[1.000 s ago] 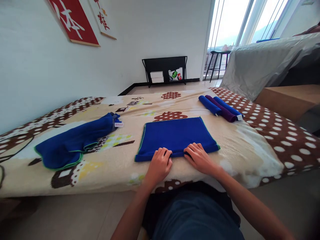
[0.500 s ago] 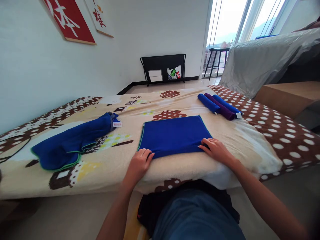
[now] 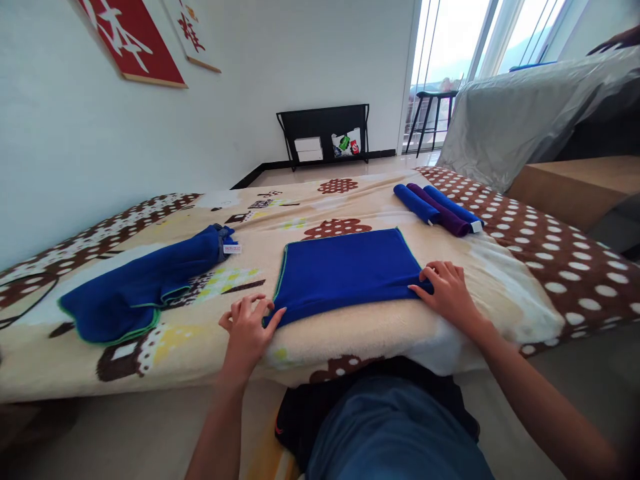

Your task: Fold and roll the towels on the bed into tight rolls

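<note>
A blue towel (image 3: 345, 270) lies folded flat on the patterned blanket (image 3: 310, 213) in front of me. My left hand (image 3: 249, 328) pinches its near left corner, with the other fingers spread. At the near right corner my right hand (image 3: 449, 290) grips the towel's edge. The towel's front edge looks pulled taut between the two hands.
A crumpled blue towel (image 3: 145, 283) lies to the left. Three rolled towels (image 3: 437, 208), two blue and one purple, sit at the far right. A grey-covered piece of furniture (image 3: 520, 113) stands beyond the bed, and a black rack (image 3: 323, 133) is against the far wall.
Both hands slid apart along the towel's front edge, from the middle out to its two near corners. The towel's front edge has drawn back a little.
</note>
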Available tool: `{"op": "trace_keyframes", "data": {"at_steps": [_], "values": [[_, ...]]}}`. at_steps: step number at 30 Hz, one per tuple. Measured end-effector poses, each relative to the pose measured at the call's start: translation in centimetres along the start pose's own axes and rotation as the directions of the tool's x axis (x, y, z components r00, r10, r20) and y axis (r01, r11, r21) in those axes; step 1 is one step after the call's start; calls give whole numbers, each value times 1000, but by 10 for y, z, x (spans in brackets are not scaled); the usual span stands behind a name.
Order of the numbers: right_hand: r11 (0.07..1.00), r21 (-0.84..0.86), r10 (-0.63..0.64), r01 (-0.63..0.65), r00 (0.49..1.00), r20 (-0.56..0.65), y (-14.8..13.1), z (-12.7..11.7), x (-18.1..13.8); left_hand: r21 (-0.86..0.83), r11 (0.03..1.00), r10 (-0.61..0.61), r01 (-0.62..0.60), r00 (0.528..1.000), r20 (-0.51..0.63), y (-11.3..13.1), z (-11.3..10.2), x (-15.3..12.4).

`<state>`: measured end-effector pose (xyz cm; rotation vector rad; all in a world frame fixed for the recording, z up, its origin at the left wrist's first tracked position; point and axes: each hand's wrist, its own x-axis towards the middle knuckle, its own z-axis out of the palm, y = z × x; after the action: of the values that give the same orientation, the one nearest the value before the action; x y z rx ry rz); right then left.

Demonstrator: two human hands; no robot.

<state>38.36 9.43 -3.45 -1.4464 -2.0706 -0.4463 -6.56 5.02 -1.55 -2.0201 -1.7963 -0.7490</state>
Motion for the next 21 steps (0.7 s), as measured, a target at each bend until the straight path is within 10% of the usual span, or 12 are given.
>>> {"op": "trace_keyframes", "data": {"at_steps": [10,18,21], "values": [[931,304,-243,204,965,96,-121,12,10,-271,912,323,-308,946,10,146,42,-5],[979,191,-103,75,985,138,-40,3,-18,-160,970,191,-180,980,52,60,26,-26],[995,97,-5,-9,991,135,-46,3,-17,-47,995,89,-88,996,22,63,23,-28]]}}
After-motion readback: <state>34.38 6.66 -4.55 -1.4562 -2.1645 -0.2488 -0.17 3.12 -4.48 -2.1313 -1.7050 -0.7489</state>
